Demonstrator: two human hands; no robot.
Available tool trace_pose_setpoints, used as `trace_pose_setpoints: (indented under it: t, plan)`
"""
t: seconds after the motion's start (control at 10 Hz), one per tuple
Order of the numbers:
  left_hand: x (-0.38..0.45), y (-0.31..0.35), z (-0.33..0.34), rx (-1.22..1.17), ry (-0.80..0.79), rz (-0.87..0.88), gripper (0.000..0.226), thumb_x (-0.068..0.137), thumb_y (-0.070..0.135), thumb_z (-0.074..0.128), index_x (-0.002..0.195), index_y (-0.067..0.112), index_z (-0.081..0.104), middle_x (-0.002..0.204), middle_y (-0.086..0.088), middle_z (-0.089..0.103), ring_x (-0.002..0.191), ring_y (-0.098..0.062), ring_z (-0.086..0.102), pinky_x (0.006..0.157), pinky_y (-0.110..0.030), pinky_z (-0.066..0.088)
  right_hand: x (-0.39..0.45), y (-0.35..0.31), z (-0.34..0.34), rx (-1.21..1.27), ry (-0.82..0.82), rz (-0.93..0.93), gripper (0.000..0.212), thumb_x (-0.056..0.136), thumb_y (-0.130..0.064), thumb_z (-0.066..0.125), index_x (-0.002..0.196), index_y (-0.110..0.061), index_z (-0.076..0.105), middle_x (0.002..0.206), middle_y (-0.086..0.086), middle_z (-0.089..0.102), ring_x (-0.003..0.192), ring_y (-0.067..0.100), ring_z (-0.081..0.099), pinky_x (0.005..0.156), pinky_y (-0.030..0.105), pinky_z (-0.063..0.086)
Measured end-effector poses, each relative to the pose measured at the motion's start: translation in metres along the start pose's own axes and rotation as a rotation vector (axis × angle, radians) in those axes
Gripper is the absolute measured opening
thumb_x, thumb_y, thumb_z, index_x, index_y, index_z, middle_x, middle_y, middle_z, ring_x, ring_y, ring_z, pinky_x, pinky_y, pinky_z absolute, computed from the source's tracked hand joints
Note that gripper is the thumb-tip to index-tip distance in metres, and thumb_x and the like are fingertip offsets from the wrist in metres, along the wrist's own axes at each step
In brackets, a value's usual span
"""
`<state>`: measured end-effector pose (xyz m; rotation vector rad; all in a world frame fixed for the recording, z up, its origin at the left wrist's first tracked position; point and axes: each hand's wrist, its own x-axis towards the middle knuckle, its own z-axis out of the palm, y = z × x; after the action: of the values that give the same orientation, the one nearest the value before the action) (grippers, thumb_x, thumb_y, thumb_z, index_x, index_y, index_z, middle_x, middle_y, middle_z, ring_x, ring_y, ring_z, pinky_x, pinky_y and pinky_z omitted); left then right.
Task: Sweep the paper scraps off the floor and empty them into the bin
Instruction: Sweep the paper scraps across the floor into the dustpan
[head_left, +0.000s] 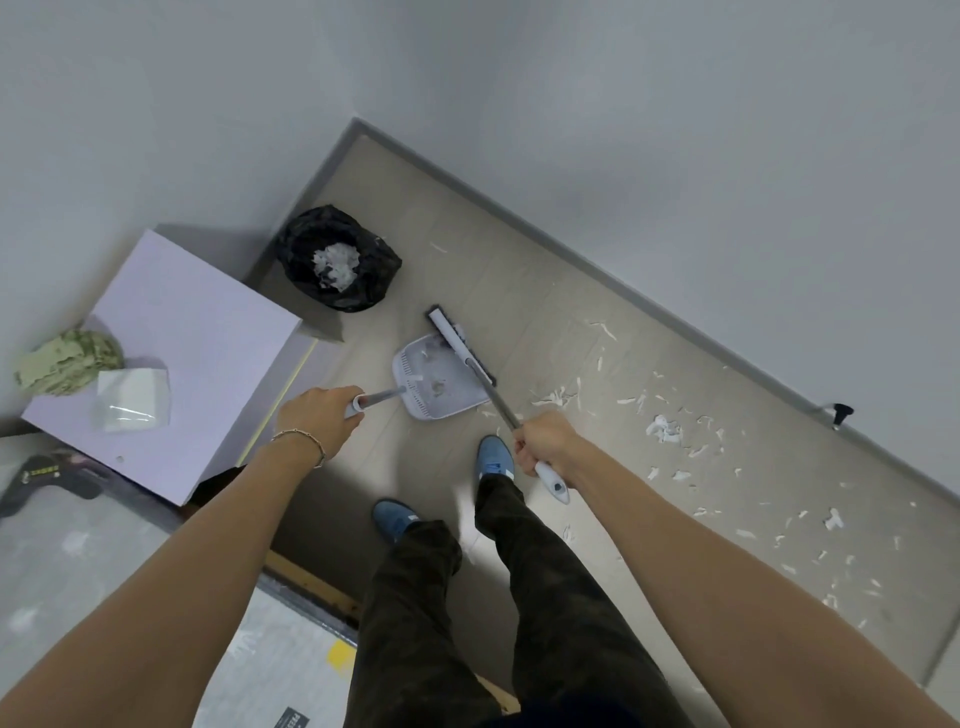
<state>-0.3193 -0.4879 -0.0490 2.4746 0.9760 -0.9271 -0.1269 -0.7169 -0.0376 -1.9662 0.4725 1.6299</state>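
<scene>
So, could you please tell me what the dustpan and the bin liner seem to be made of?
The dustpan looks like matte pale grey moulded plastic, with a ribbed comb edge and a metallic-looking shaft. The bin liner appears to be thin glossy black plastic film, crinkled and catching light.

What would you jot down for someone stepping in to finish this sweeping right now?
Left hand grips the dustpan handle; the pan sits on the floor holding a few scraps.
Right hand grips the broom handle, brush head at the pan's far edge.
Bin, lined with a black bag, stands in the corner beyond the pan and already holds white scraps.
Left to do: many paper scraps lie along the floor to the right by the wall. Sweep them in, then empty the pan.
</scene>
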Motion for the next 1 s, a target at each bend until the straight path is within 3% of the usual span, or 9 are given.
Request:
trace_pose_setpoints:
  t: [0.1, 0.3, 0.5, 0.6, 0.7, 1.0]
  plan:
    - [-0.008, 0.002, 0.001, -0.049, -0.051, -0.058, 0.023, 0.093, 0.032, 0.043, 0.085, 0.027, 0.064, 0.078, 0.002, 0.064, 0.072, -0.023, 0.06, 0.061, -0.029, 0.049, -0.008, 0.009, -0.004, -0.009, 0.014, -0.071, 0.011, 0.088, 0.002, 0.044, 0.087, -0.008, 0.046, 0.062, 0.008, 0.043, 0.041, 0.015, 0.04, 0.033, 0.019, 0.034]
    - [-0.056, 0.013, 0.015, -0.196, -0.073, -0.155, 0.019, 0.09, 0.035, 0.049, 0.074, 0.028, 0.056, 0.075, 0.001, 0.063, 0.07, -0.022, 0.062, 0.073, -0.038, 0.057, -0.018, 0.009, -0.02, -0.159, 0.054, -0.196, 0.022, 0.089, -0.005, 0.047, 0.069, -0.016, 0.048, 0.063, 0.003, 0.047, 0.05, 0.015, 0.044, 0.043, 0.025, 0.04]
    - [-0.134, 0.033, 0.061, -0.438, 0.052, -0.431, 0.027, 0.089, 0.045, 0.049, 0.077, 0.026, 0.065, 0.072, 0.0, 0.064, 0.066, -0.024, 0.062, 0.066, -0.032, 0.054, -0.025, 0.0, -0.035, -0.278, 0.028, -0.209, 0.021, 0.091, -0.005, 0.048, 0.071, -0.012, 0.051, 0.061, 0.006, 0.05, 0.048, 0.015, 0.047, 0.041, 0.024, 0.041]
    - [-0.17, 0.041, 0.093, -0.559, 0.096, -0.556, 0.035, 0.083, 0.052, 0.043, 0.08, 0.027, 0.068, 0.073, 0.001, 0.067, 0.067, -0.025, 0.063, 0.067, -0.035, 0.057, -0.019, 0.004, -0.032, -0.308, 0.03, -0.159, 0.023, 0.091, -0.002, 0.045, 0.069, -0.009, 0.05, 0.061, 0.008, 0.046, 0.043, 0.013, 0.042, 0.037, 0.021, 0.036]
    - [-0.217, 0.056, 0.124, -0.672, 0.131, -0.673, 0.029, 0.091, 0.048, 0.05, 0.091, 0.029, 0.072, 0.083, -0.004, 0.071, 0.077, -0.03, 0.064, 0.07, -0.033, 0.054, -0.022, 0.02, -0.026, -0.292, -0.004, -0.115, 0.026, 0.093, 0.002, 0.04, 0.07, -0.008, 0.047, 0.061, 0.008, 0.038, 0.043, 0.011, 0.032, 0.032, 0.015, 0.026]
    - [-0.317, 0.122, 0.228, -0.939, 0.259, -1.079, 0.029, 0.087, 0.044, 0.058, 0.097, 0.021, 0.073, 0.093, -0.02, 0.068, 0.089, -0.042, 0.063, 0.075, -0.038, 0.049, -0.042, 0.087, -0.03, -0.4, -0.038, -0.132, 0.023, 0.097, -0.002, 0.035, 0.076, -0.007, 0.045, 0.062, 0.007, 0.038, 0.037, 0.009, 0.033, 0.03, 0.014, 0.027]
